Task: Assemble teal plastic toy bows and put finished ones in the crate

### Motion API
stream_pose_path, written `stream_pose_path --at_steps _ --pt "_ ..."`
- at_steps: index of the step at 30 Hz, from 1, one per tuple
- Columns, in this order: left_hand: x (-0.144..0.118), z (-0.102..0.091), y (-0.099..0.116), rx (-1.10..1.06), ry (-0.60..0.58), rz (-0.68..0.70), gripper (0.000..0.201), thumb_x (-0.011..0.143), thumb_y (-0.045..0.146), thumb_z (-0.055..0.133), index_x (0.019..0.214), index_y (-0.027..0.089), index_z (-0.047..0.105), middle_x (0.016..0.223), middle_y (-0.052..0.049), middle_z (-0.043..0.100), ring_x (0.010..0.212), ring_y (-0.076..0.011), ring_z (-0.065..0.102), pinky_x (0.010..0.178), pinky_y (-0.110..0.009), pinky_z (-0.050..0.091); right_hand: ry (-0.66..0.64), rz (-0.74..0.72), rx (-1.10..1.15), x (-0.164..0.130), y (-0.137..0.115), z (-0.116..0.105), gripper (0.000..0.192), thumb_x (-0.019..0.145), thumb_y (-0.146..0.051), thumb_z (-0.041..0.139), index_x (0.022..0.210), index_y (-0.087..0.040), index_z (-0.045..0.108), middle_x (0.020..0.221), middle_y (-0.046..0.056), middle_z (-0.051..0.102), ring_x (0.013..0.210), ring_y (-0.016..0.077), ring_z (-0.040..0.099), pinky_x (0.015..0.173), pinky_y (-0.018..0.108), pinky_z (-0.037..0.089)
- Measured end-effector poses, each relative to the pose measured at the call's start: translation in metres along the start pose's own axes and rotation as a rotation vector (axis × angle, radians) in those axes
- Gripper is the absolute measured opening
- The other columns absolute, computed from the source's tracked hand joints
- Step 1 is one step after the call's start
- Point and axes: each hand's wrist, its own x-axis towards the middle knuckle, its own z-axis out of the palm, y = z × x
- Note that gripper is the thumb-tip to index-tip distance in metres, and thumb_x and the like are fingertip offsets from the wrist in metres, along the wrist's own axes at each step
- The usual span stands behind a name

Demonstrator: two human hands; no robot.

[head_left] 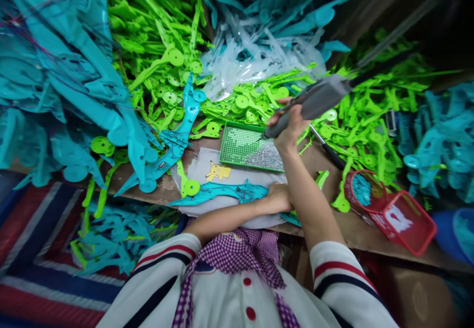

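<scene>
My right hand is wrapped round a grey electric screwdriver. Its thin bit points down and left, over a green perforated tray with many small silver screws heaped in its right part. Nearer to me, a long turquoise plastic part with dark wires lies across a grey cloth with a yellow cartoon print. My left hand grips the right end of this part; its fingers are partly hidden behind my right forearm.
Lime green plastic parts pile up behind the tray, beside clear bagged pieces. Turquoise parts are stacked high at left and right. Red baskets stand at the table's right front, near a blue container.
</scene>
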Motion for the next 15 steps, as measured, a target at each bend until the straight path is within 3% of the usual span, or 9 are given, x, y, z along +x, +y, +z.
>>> stream_pose_path --at_steps 2,5,9,12,15 --pt "0.001 0.002 -0.001 0.035 0.01 0.023 0.015 0.088 0.033 0.066 0.093 0.019 0.071 0.103 -0.007 0.075 0.105 -0.0281 0.067 0.093 -0.041 0.048 0.049 -0.052 -0.036 0.004 -0.027 -0.033 0.059 0.078 -0.082 0.05 0.082 -0.025 0.063 0.051 -0.007 0.046 0.039 0.01 0.051 0.04 0.024 0.041" --pt "0.002 0.003 -0.003 0.031 0.036 0.038 0.021 0.089 0.043 0.066 0.096 0.024 0.071 0.106 -0.002 0.074 0.107 -0.0235 0.066 0.096 -0.038 0.045 0.192 -0.152 -0.149 0.004 -0.055 -0.104 0.063 0.074 -0.086 0.049 0.079 -0.025 0.061 0.052 -0.007 0.046 0.039 0.011 0.051 0.038 0.025 0.041" --pt "0.004 0.004 -0.003 0.046 0.033 0.015 0.022 0.088 0.044 0.068 0.097 0.024 0.072 0.109 -0.002 0.074 0.107 -0.0229 0.066 0.096 -0.036 0.045 0.467 -0.228 -0.326 0.0 -0.051 -0.192 0.052 0.071 -0.076 0.065 0.07 -0.025 0.056 0.058 -0.006 0.053 0.036 0.0106 0.048 0.034 0.025 0.037" --pt "0.005 0.004 -0.001 0.051 0.031 -0.003 0.026 0.088 0.047 0.068 0.097 0.024 0.073 0.107 -0.003 0.075 0.104 -0.0234 0.067 0.093 -0.036 0.046 0.511 -0.198 -0.376 -0.002 -0.034 -0.226 0.049 0.074 -0.073 0.063 0.071 -0.025 0.055 0.061 -0.005 0.055 0.036 0.0107 0.048 0.033 0.025 0.037" --pt "0.006 0.003 0.001 0.066 0.029 -0.027 0.028 0.088 0.049 0.067 0.098 0.024 0.073 0.104 -0.003 0.075 0.1 -0.0232 0.068 0.092 -0.036 0.047 0.493 -0.181 -0.344 -0.005 -0.024 -0.236 0.05 0.074 -0.073 0.062 0.075 -0.024 0.055 0.063 -0.005 0.056 0.038 0.0099 0.049 0.035 0.025 0.039"
